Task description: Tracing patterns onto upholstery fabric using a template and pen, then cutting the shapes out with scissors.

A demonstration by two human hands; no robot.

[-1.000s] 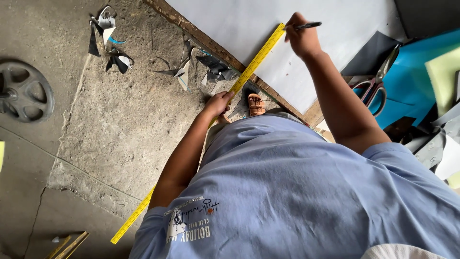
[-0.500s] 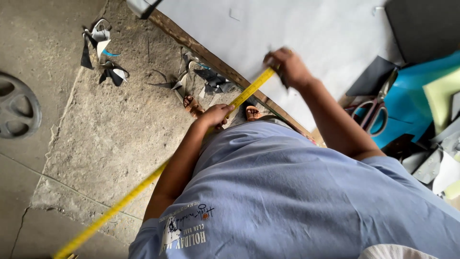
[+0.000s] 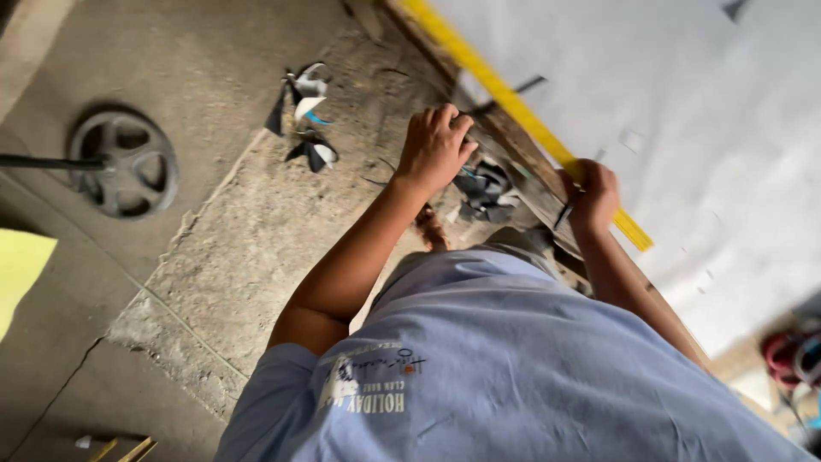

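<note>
A person in a light blue shirt (image 3: 530,376) is leaning over a wooden table edge (image 3: 522,171), seen from above. No containers are showing. A long yellow measuring tape (image 3: 505,94) is lying along the edge of a large white sheet (image 3: 684,128), running diagonally. The right hand (image 3: 590,195) is curling closed over the tape, with a dark pen tucked in the fist. The left hand (image 3: 434,150) is resting near the table edge, fingers bent and loosely together, holding nothing visible. Paper scraps (image 3: 308,120) are lying on the concrete floor (image 3: 214,257) near a metal wheel (image 3: 124,162).
</note>
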